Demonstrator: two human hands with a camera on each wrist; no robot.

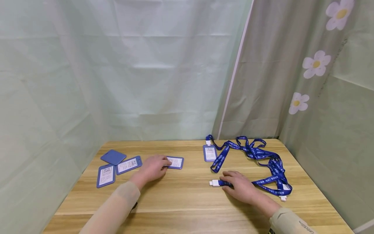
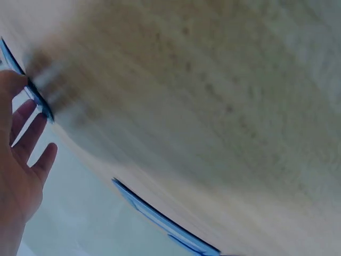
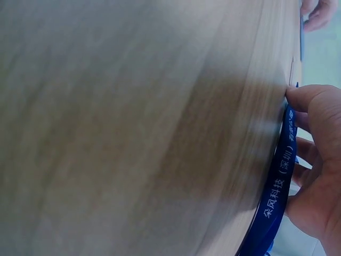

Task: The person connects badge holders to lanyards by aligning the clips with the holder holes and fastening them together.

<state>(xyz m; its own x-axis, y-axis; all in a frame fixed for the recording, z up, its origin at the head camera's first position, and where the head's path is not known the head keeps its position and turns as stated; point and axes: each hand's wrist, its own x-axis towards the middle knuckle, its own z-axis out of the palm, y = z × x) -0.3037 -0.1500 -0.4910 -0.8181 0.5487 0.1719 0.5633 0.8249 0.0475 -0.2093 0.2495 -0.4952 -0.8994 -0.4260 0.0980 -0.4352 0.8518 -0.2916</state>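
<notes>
My left hand (image 1: 152, 166) rests its fingertips on the left end of a blue badge holder (image 1: 177, 163) with a white printed card. In the left wrist view its fingers are fairly straight and lie against the holder's edge (image 2: 40, 98). My right hand (image 1: 240, 187) pinches a dark blue lanyard (image 3: 277, 186) between thumb and fingers, low over the table. From its fingers the lanyard's white plastic clip (image 1: 215, 183) points left, toward the middle. Part of the strap is hidden under the palm.
Left on the wooden table (image 1: 175, 208) lie several more badge holders (image 1: 105, 175), one turned face down (image 1: 113, 157). At the right, other blue lanyards (image 1: 260, 152) form a tangle. A badge holder (image 1: 209, 153) lies by a lanyard clip (image 1: 208, 142) near the back edge. Curtains (image 1: 163, 81) surround the table.
</notes>
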